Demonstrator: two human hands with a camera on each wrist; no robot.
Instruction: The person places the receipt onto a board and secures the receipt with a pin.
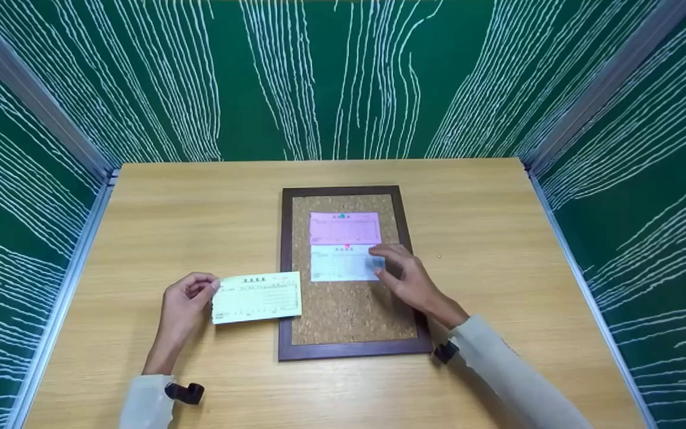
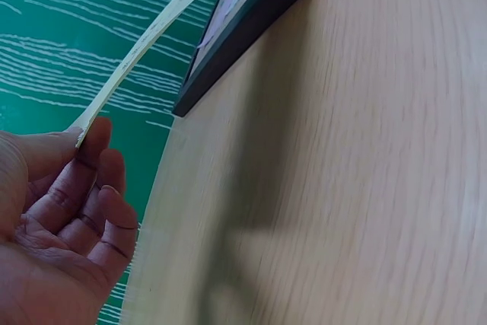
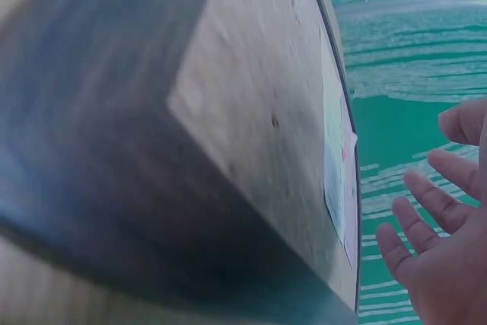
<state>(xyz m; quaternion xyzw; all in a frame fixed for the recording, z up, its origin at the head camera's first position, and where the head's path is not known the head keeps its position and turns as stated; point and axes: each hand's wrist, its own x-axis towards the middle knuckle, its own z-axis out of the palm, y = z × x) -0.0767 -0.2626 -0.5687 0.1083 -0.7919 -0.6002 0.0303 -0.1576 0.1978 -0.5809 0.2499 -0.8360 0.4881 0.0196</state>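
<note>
My left hand pinches a pale yellow printed slip by its left edge, between thumb and fingers. The slip's right end overlaps the left frame of a corkboard; in the left wrist view, the slip is raised above the table. On the cork are a pink slip with a green pin at its top and, just below, a light blue slip with a red pin. Over the blue slip's right end hovers my right hand, fingers spread and holding nothing.
The dark-framed board lies on a wooden table. Green walls with white wavy lines enclose the back and sides, with metal rails along the side edges. A tiny object lies right of the board.
</note>
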